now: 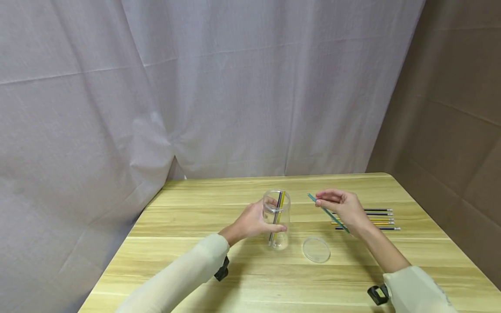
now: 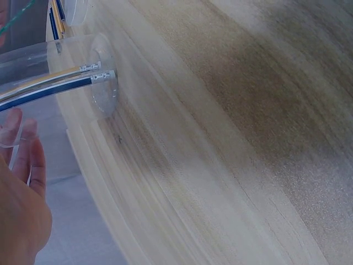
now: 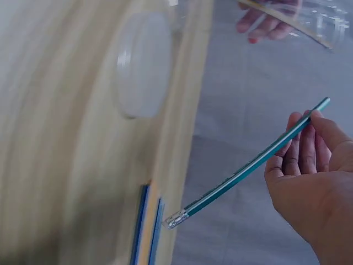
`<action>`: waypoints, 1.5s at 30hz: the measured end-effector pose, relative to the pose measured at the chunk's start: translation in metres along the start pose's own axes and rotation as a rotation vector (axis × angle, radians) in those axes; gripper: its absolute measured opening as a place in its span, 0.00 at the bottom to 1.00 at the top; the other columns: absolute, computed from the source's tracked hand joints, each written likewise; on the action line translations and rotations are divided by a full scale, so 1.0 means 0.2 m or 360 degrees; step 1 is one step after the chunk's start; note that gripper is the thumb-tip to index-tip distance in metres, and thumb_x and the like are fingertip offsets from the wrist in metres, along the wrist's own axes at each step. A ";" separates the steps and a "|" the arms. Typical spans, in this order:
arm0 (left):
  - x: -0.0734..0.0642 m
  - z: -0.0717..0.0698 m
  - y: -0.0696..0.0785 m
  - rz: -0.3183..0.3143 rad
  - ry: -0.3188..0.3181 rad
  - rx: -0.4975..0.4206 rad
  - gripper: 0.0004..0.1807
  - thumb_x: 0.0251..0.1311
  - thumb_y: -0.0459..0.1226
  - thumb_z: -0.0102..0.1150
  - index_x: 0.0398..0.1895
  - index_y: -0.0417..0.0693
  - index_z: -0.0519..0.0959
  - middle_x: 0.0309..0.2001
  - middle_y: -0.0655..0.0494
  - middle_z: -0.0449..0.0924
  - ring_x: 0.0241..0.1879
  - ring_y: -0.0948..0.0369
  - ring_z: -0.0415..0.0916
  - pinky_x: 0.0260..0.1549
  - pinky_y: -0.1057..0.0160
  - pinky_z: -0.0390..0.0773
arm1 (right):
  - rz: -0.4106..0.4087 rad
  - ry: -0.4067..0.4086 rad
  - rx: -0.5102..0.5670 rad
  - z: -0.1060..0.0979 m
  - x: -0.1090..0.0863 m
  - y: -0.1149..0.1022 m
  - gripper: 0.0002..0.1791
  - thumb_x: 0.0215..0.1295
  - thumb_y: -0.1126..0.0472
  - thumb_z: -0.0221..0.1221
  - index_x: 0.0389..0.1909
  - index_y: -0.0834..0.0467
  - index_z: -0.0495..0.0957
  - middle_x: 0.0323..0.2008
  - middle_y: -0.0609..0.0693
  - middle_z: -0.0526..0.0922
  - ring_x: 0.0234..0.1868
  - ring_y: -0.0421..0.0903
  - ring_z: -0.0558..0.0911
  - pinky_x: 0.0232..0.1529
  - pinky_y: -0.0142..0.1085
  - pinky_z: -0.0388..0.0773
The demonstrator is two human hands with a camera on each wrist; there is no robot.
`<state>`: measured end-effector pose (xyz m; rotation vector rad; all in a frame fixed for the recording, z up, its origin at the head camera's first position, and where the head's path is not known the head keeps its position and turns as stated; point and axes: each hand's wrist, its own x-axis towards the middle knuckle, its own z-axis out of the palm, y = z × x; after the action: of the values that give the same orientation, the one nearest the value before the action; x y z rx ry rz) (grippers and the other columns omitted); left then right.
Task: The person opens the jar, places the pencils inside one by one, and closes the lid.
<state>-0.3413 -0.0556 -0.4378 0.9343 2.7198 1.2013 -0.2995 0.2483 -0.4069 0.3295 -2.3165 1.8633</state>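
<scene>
The teal pencil (image 3: pixel 248 163) should be light and stiff, its smooth coat perhaps a little slippery; a pinch near the plain end seems suitable. The right hand (image 1: pixel 345 211) pinches it there with thumb and fingers, in the air above the worktop (image 1: pixel 176 221), between the clear jar (image 1: pixel 281 238) and the row of pencils (image 1: pixel 381 223). It looks slim and shiny, slanting down to a silvery metal band (image 3: pixel 177 218). The left hand (image 1: pixel 253 221) grips the jar, which contains other pencils (image 1: pixel 282 198).
</scene>
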 end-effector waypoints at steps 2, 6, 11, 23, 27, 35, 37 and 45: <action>0.00 0.00 0.00 -0.0006 0.0001 0.0005 0.44 0.48 0.61 0.82 0.65 0.55 0.74 0.57 0.62 0.84 0.52 0.60 0.80 0.51 0.58 0.80 | 0.0002 0.0005 0.0043 0.01 0.01 -0.04 0.17 0.71 0.63 0.70 0.56 0.66 0.82 0.44 0.41 0.91 0.44 0.35 0.88 0.50 0.27 0.81; 0.00 0.00 -0.01 -0.0009 0.0002 0.0023 0.44 0.48 0.62 0.81 0.65 0.55 0.74 0.57 0.62 0.85 0.52 0.62 0.80 0.51 0.59 0.80 | -0.0045 0.0003 0.0189 0.03 0.04 -0.13 0.16 0.72 0.65 0.68 0.55 0.69 0.82 0.42 0.41 0.91 0.44 0.37 0.89 0.50 0.28 0.81; 0.00 0.00 -0.01 -0.0006 0.0003 0.0029 0.44 0.49 0.62 0.81 0.65 0.55 0.74 0.56 0.61 0.85 0.52 0.61 0.81 0.51 0.59 0.80 | -0.0125 -0.0035 0.0445 0.06 0.07 -0.23 0.11 0.72 0.70 0.66 0.52 0.68 0.82 0.41 0.46 0.92 0.43 0.41 0.90 0.48 0.30 0.83; -0.01 -0.01 0.01 -0.0001 -0.0020 -0.0006 0.44 0.50 0.61 0.81 0.66 0.53 0.74 0.58 0.61 0.85 0.54 0.57 0.82 0.51 0.59 0.81 | -0.0370 -0.0075 0.0848 0.05 0.10 -0.49 0.12 0.71 0.78 0.62 0.51 0.64 0.82 0.42 0.52 0.89 0.40 0.46 0.91 0.44 0.33 0.85; 0.00 -0.01 0.01 -0.0002 -0.0022 0.0003 0.45 0.49 0.61 0.81 0.66 0.53 0.73 0.58 0.60 0.85 0.55 0.54 0.82 0.51 0.59 0.81 | -0.0450 -0.0079 0.0969 0.05 0.12 -0.57 0.15 0.71 0.80 0.61 0.54 0.66 0.80 0.43 0.54 0.88 0.40 0.48 0.90 0.43 0.34 0.86; 0.00 -0.01 0.00 -0.0004 -0.0022 0.0004 0.46 0.49 0.61 0.82 0.67 0.53 0.74 0.58 0.60 0.85 0.57 0.50 0.82 0.51 0.59 0.80 | -0.0537 -0.0013 0.1069 0.06 0.13 -0.70 0.19 0.72 0.79 0.60 0.61 0.67 0.77 0.42 0.56 0.83 0.39 0.49 0.89 0.41 0.34 0.85; 0.01 0.00 0.00 0.0000 -0.0025 -0.0002 0.46 0.48 0.61 0.82 0.67 0.53 0.74 0.58 0.60 0.85 0.57 0.50 0.82 0.51 0.59 0.80 | -0.0560 -0.0001 0.1095 0.06 0.14 -0.71 0.19 0.72 0.80 0.60 0.61 0.67 0.77 0.41 0.56 0.82 0.39 0.49 0.89 0.41 0.34 0.85; 0.01 -0.01 0.00 0.0017 -0.0019 0.0008 0.46 0.49 0.62 0.82 0.67 0.53 0.74 0.58 0.61 0.85 0.56 0.53 0.82 0.50 0.60 0.80 | -0.0596 0.0025 0.1132 0.09 0.16 -0.75 0.21 0.72 0.81 0.59 0.62 0.66 0.76 0.41 0.56 0.81 0.39 0.49 0.87 0.41 0.34 0.84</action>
<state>-0.3428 -0.0559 -0.4370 0.9550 2.7132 1.1872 -0.2904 0.1978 -0.2612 0.7560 -1.3649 2.3730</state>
